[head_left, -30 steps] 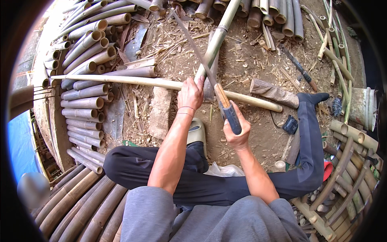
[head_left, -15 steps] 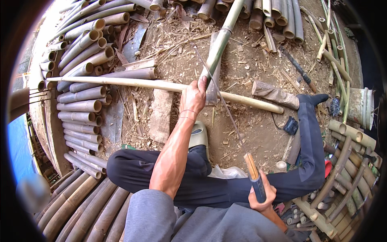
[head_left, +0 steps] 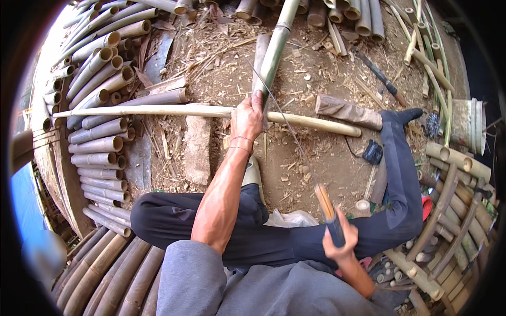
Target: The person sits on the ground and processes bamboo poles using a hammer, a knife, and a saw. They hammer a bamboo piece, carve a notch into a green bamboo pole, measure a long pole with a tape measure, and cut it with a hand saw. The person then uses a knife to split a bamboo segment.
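My left hand (head_left: 246, 118) is closed around the lower end of a thick green bamboo pole (head_left: 274, 50), which slants away toward the far edge. A saw (head_left: 325, 203) with a long thin blade and a wood-and-black handle is gripped in my right hand (head_left: 341, 239), slightly blurred. The blade, seen nearly edge-on, crosses the bamboo just beside my left fingers; its teeth cannot be made out. Under the bamboo's near end, a slim pale pole (head_left: 174, 110) lies crosswise, reaching from the left stack toward my right foot.
Cut bamboo tubes (head_left: 100, 144) are stacked along the left, with more at the back. A machete-like tool (head_left: 380, 76) and a brown log (head_left: 348, 111) lie on the chip-strewn ground. A whitish bucket (head_left: 468, 128) and a bamboo rack (head_left: 448, 221) stand at the right.
The whole view has shifted a little. My right hand and the saw handle have moved slightly forward, while my left hand keeps its hold on the bamboo.
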`<state>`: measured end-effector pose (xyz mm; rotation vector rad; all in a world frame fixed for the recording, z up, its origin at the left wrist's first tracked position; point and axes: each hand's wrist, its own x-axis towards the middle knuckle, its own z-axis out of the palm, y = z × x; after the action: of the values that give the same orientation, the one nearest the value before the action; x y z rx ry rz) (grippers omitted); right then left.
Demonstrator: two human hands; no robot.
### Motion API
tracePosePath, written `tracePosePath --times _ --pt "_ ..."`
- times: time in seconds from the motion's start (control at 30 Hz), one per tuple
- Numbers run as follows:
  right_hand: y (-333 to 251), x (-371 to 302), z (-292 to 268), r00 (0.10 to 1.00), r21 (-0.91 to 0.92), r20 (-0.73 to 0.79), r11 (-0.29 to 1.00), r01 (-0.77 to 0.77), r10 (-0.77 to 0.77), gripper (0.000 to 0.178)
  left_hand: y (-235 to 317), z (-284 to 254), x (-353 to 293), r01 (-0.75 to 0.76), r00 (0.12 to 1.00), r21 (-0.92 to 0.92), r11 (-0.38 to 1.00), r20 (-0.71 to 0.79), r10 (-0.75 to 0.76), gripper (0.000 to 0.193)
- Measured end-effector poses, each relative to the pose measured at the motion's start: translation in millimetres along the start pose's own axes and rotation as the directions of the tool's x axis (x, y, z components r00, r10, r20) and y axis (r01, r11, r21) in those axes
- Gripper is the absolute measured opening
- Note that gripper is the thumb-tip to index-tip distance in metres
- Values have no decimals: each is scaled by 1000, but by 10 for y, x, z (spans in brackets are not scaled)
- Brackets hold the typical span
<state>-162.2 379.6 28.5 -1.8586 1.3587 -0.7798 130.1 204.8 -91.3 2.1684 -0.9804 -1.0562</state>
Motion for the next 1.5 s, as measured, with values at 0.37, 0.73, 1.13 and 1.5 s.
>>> tracePosePath --times 0.37,0.73,1.13,1.5 --pt "158 255 65 999 20 48 1000 -24 23 59 -105 124 -29 13 1000 -55 998 -7 -14 61" --pt "313 1336 652 996 168 -69 983 76 -65 57 -94 291 -29 -22 1000 -81 996 10 23 59" --pt "459 1449 700 990 163 -111 981 107 -89 56 120 303 -22 70 990 -172 983 136 -47 63" --pt "429 400 8 1000 17 17 1000 15 -15 54 -68 206 -3 5 995 -187 982 97 13 68"
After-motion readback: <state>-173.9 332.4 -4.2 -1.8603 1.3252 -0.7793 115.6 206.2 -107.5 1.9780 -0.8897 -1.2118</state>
